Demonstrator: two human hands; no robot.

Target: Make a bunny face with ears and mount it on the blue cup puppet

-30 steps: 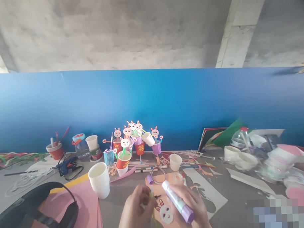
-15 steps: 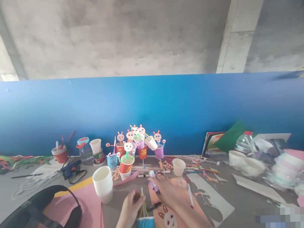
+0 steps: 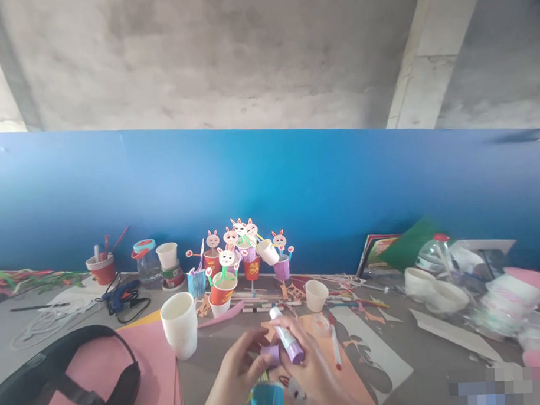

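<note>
My right hand [image 3: 313, 369] grips a glue stick [image 3: 287, 338] with a purple body and white tip pointing up and away. My left hand [image 3: 238, 372] pinches the purple cap [image 3: 270, 355] of the glue stick right beside it. Below the hands stands a blue paper cup [image 3: 267, 399] with a yellow-green straw at its rim. A white bunny-face cut-out [image 3: 298, 389] lies on orange paper [image 3: 342, 371] under my right hand, partly covered.
A stack of white cups [image 3: 180, 324] stands left of my hands on pink paper [image 3: 152, 372]. Finished bunny cups [image 3: 236, 260] cluster at the blue wall. A black strap [image 3: 67, 375], glue gun [image 3: 120, 293], markers, white paper scraps [image 3: 382, 358] and bowls [image 3: 437, 294] lie around.
My right hand drew back from the table with the glue stick raised. My left hand came up from the straws to hold the purple cap beside it.
</note>
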